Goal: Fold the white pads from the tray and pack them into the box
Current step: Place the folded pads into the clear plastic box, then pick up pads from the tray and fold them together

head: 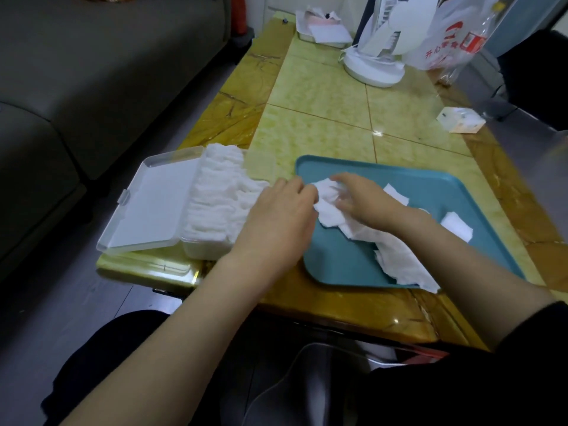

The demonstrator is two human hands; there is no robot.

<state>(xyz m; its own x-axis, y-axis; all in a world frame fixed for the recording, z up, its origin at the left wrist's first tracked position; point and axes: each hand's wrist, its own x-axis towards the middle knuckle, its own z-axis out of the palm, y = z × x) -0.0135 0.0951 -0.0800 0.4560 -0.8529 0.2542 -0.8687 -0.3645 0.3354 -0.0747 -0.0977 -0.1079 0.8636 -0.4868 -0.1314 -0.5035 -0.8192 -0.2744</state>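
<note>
A teal tray [344, 265] lies on the table in front of me with several loose white pads [399, 259] on it. Both hands meet over the tray's left part on one white pad [327, 199]. My left hand [276, 222] pinches its left edge. My right hand [365, 201] holds its right side with curled fingers. Left of the tray stands a clear plastic box [203, 250], packed with folded white pads [221, 195], its lid [150, 207] swung open to the left.
At the back of the yellow-green tiled table [322, 118] stand a white fan base [373, 67], a white plastic bag [445, 35] and a white dish of papers [322, 30]. A small clear box [459, 118] sits at the right edge. A dark sofa [76, 72] is on the left.
</note>
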